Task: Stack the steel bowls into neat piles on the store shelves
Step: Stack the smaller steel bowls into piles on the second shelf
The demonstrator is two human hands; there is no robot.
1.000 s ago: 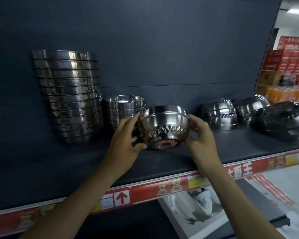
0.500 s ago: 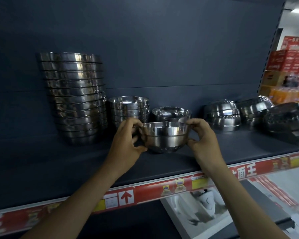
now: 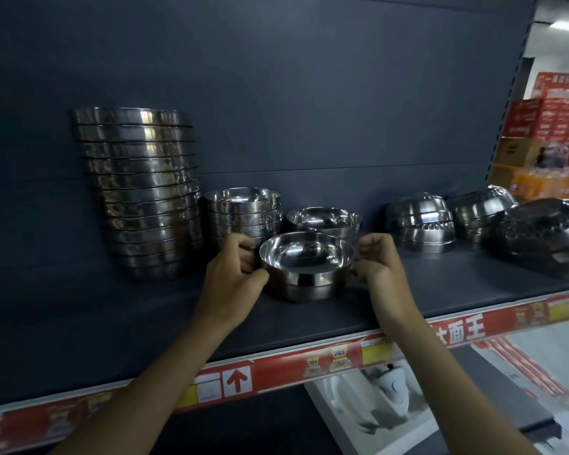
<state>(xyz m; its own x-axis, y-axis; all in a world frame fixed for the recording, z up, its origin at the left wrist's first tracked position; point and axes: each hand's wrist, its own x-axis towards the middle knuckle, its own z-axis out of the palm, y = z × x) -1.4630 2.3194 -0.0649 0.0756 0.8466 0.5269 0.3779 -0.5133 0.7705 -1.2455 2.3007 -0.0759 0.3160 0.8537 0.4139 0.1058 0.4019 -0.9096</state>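
Steel bowl (image 3: 306, 264) sits upright on the shelf (image 3: 440, 284), just in front of another single bowl (image 3: 324, 220). We've got our left hand (image 3: 234, 280) and right hand (image 3: 380, 261) pinching its rim on either side. It looks light, stiff and pretty slick, so gripping the rim makes sense. A second ago we had it tipped bottom-out and off the shelf; now it's turned mouth-up and lower.

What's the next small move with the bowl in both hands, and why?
Probably lift the held bowl back and nest it into the upright bowl behind: both open upward, look alike, and the left hand and right hand grip its sides.
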